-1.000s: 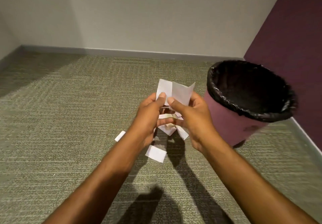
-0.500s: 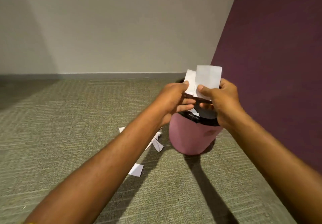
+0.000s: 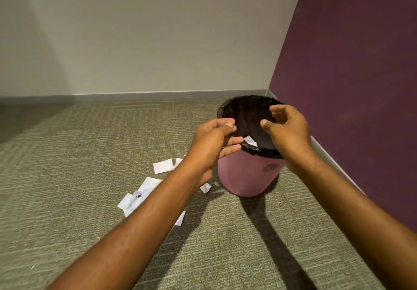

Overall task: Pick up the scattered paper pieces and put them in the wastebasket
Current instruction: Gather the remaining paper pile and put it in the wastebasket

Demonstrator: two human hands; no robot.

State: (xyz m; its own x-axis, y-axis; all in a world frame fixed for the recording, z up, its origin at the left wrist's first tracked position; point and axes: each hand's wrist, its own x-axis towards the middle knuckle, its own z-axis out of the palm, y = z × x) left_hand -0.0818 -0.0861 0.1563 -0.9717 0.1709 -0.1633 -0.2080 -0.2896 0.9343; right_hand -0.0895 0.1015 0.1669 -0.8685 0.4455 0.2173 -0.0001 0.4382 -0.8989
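Observation:
A pink wastebasket (image 3: 248,176) with a black liner stands on the carpet beside the purple wall. Both my hands hover over its mouth with fingers apart and nothing in them: my left hand (image 3: 214,143) at the near left rim, my right hand (image 3: 288,131) over the right side. A white paper piece (image 3: 250,141) shows just inside the basket at the near rim. Several white paper pieces lie on the carpet left of the basket: one flat piece (image 3: 163,166), a cluster (image 3: 140,196), a small one (image 3: 205,187) and one (image 3: 180,218) partly under my left forearm.
Grey-green carpet (image 3: 79,176) runs to a pale back wall (image 3: 158,41) with a grey baseboard. The purple wall (image 3: 349,86) closes off the right side close to the basket. My arms cast shadows on the floor in front of the basket.
Both hands held a bunch of white paper pieces and carried it over the basket; now the fingers have spread and the hands are empty, with paper visible inside the basket.

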